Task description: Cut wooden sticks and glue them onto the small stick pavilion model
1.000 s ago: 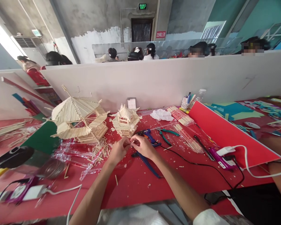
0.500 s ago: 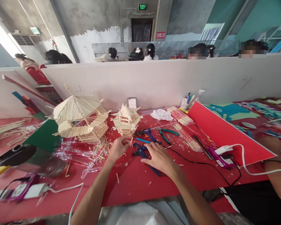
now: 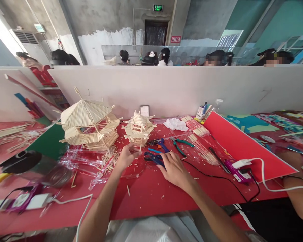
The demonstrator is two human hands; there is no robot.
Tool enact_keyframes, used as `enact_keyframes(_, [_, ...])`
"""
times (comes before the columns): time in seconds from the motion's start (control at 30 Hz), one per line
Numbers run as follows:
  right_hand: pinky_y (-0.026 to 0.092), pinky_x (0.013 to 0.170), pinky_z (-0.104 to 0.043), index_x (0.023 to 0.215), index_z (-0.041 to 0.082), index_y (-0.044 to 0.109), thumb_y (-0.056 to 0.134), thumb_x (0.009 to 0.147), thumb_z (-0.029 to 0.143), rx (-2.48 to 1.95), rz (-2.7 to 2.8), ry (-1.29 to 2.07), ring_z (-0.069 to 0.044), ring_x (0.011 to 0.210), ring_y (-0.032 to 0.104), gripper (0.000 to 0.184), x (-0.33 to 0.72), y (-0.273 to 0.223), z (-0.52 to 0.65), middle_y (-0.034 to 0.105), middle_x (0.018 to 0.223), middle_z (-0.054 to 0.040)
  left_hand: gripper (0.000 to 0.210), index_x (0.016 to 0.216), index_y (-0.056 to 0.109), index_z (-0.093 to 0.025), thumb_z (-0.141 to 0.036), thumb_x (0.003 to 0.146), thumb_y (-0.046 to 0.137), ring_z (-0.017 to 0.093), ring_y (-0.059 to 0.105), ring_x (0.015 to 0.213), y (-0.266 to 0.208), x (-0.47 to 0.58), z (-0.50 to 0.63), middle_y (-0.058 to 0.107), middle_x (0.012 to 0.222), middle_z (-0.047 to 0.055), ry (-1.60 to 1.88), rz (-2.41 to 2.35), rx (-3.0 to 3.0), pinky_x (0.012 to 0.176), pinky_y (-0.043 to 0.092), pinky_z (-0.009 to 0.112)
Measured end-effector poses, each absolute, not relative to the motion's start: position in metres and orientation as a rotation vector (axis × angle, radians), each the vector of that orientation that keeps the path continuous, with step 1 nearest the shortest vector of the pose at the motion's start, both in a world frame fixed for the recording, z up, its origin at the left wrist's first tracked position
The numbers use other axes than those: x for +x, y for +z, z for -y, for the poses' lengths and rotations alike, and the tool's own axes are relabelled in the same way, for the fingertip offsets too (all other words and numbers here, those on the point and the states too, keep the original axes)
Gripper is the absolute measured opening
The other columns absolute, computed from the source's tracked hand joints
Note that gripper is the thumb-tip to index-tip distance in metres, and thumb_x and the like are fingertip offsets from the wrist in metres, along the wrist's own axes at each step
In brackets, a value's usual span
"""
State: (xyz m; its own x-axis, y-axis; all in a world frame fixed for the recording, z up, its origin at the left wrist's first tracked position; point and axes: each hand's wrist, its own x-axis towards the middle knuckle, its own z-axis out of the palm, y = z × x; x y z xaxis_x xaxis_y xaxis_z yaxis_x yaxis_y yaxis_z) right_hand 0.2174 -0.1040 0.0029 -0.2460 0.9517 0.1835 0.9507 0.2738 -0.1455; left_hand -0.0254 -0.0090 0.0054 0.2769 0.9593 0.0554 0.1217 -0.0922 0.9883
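Observation:
My left hand [image 3: 127,157] is near the table's middle, thumb and fingers pinching a short wooden stick [image 3: 140,147] that points upward. To its right, my right hand [image 3: 175,168] is curled over the handles of a blue hand cutter [image 3: 153,157], whose jaws point left toward my left hand. The cutter's handles are mostly hidden under the palm. Just beyond lie a blue glue gun [image 3: 162,144] and a blue stick [image 3: 154,150]. Behind my left hand stands a small pavilion model [image 3: 137,129] of wooden sticks. A larger stick pavilion [image 3: 88,124] is farther left.
Green-handled pliers [image 3: 183,144] and bundled sticks [image 3: 203,149] lie right of the glue gun. Plastic wrap and stick scraps [image 3: 108,163] are on the left. A dark-lidded jug [image 3: 40,168], power strips [image 3: 238,171], cables and a red board [image 3: 244,144] flank the work area.
My right hand has closed over the cutter's handles, which stuck out below it before. The cutter has turned slightly. My left hand keeps the stick near the same place.

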Motion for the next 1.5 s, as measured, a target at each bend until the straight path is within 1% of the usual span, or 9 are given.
enact_keyframes(0.2, [0.047, 0.104, -0.043, 0.141, 0.017, 0.055, 0.034, 0.107, 0.041, -1.665, 2.179, 0.468, -0.031, 0.125, 0.063, 0.047, 0.240, 0.034, 0.094, 0.066, 0.136, -0.0172, 0.052, 0.097, 0.064, -0.017, -0.038, 0.058, 0.092, 0.017, 0.069, 0.066, 0.008, -0.025, 0.009, 0.072, 0.070, -0.001, 0.936, -0.993, 1.338, 0.070, 0.056, 0.030])
enact_keyframes(0.33, [0.050, 0.102, -0.041, 0.134, 0.018, 0.064, 0.036, 0.105, 0.045, -1.592, 2.207, 0.658, -0.031, 0.125, 0.065, 0.049, 0.241, 0.044, 0.080, 0.070, 0.135, -0.0154, 0.057, 0.101, 0.062, -0.017, -0.036, 0.058, 0.094, 0.017, 0.071, 0.065, 0.007, -0.026, 0.009, 0.073, 0.070, -0.001, 0.893, -0.953, 1.298, 0.071, 0.057, 0.031])
enact_keyframes(0.47, [0.052, 0.098, -0.041, 0.134, 0.020, 0.067, 0.039, 0.104, 0.047, -1.532, 2.268, 0.786, -0.032, 0.121, 0.068, 0.048, 0.239, 0.043, 0.071, 0.073, 0.131, -0.0132, 0.061, 0.106, 0.060, -0.017, -0.033, 0.058, 0.094, 0.018, 0.072, 0.068, 0.006, -0.027, 0.010, 0.074, 0.071, 0.001, 0.853, -0.939, 1.284, 0.071, 0.056, 0.030])
enact_keyframes(0.7, [0.051, 0.100, -0.041, 0.136, 0.020, 0.067, 0.043, 0.103, 0.050, -1.547, 2.335, 0.805, -0.032, 0.125, 0.066, 0.051, 0.232, 0.042, 0.067, 0.070, 0.136, -0.0134, 0.064, 0.107, 0.055, -0.019, -0.032, 0.058, 0.093, 0.018, 0.071, 0.066, 0.001, -0.027, 0.010, 0.073, 0.068, -0.001, 0.783, -0.956, 1.280, 0.070, 0.055, 0.030])
enact_keyframes(0.93, [0.052, 0.096, -0.039, 0.122, 0.021, 0.075, 0.046, 0.102, 0.049, -1.511, 2.364, 0.738, -0.033, 0.118, 0.069, 0.046, 0.227, 0.047, 0.065, 0.077, 0.123, -0.0123, 0.067, 0.110, 0.053, -0.019, -0.031, 0.059, 0.093, 0.018, 0.071, 0.067, -0.008, -0.031, 0.007, 0.073, 0.071, -0.001, 0.784, -0.951, 1.306, 0.068, 0.053, 0.028])
enact_keyframes(1.07, [0.052, 0.093, -0.038, 0.121, 0.022, 0.076, 0.049, 0.101, 0.047, -1.495, 2.357, 0.765, -0.032, 0.113, 0.071, 0.042, 0.230, 0.049, 0.064, 0.080, 0.114, -0.0103, 0.068, 0.111, 0.052, -0.020, -0.031, 0.059, 0.094, 0.017, 0.070, 0.064, -0.011, -0.030, 0.006, 0.069, 0.068, -0.004, 0.781, -0.948, 1.303, 0.063, 0.050, 0.026])
enact_keyframes(1.2, [0.053, 0.090, -0.036, 0.120, 0.022, 0.077, 0.049, 0.100, 0.048, -1.498, 2.338, 0.808, -0.031, 0.108, 0.073, 0.043, 0.231, 0.050, 0.062, 0.080, 0.112, -0.0101, 0.069, 0.112, 0.052, -0.019, -0.030, 0.058, 0.095, 0.017, 0.071, 0.067, -0.009, -0.029, 0.006, 0.066, 0.071, -0.004, 0.775, -0.944, 1.284, 0.066, 0.053, 0.027])
enact_keyframes(1.33, [0.052, 0.088, -0.035, 0.120, 0.021, 0.077, 0.050, 0.100, 0.049, -1.520, 2.330, 0.811, -0.030, 0.103, 0.074, 0.044, 0.231, 0.052, 0.061, 0.081, 0.107, -0.0091, 0.066, 0.112, 0.054, -0.020, -0.027, 0.059, 0.094, 0.015, 0.071, 0.066, -0.006, -0.029, 0.005, 0.063, 0.085, -0.003, 0.804, -0.944, 1.305, 0.064, 0.054, 0.026])
enact_keyframes(1.5, [0.051, 0.088, -0.034, 0.119, 0.019, 0.077, 0.049, 0.101, 0.049, -1.503, 2.352, 0.816, -0.028, 0.100, 0.074, 0.044, 0.231, 0.054, 0.059, 0.081, 0.108, -0.0096, 0.057, 0.109, 0.056, -0.020, -0.024, 0.063, 0.090, 0.010, 0.069, 0.063, 0.001, -0.029, 0.009, 0.062, 0.119, 0.007, 0.839, -0.926, 1.425, 0.061, 0.053, 0.025])
